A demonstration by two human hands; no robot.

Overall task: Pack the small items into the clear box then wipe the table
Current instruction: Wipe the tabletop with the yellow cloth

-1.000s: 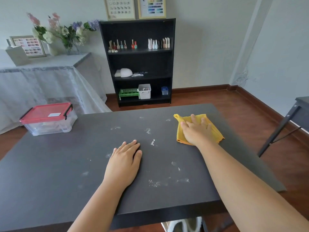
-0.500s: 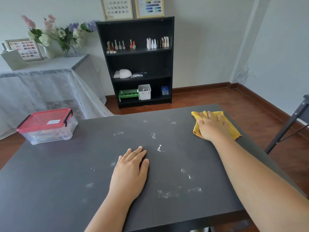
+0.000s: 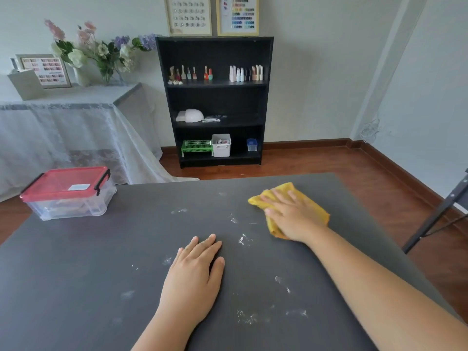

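Flat-palmed, right hand (image 3: 295,216) presses the yellow cloth (image 3: 314,207) at right of the counter (image 3: 76,274) (dusty); left hand (image 3: 193,277) rests open, empty.

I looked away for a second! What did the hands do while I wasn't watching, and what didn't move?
The right hand slid the yellow cloth across the far right part of the table, first out toward the right edge, then back toward the middle, pressing flat on it throughout. The left hand stayed flat on the table. The clear box kept its red lid closed at the far left corner, and the white smudges are still unwiped.
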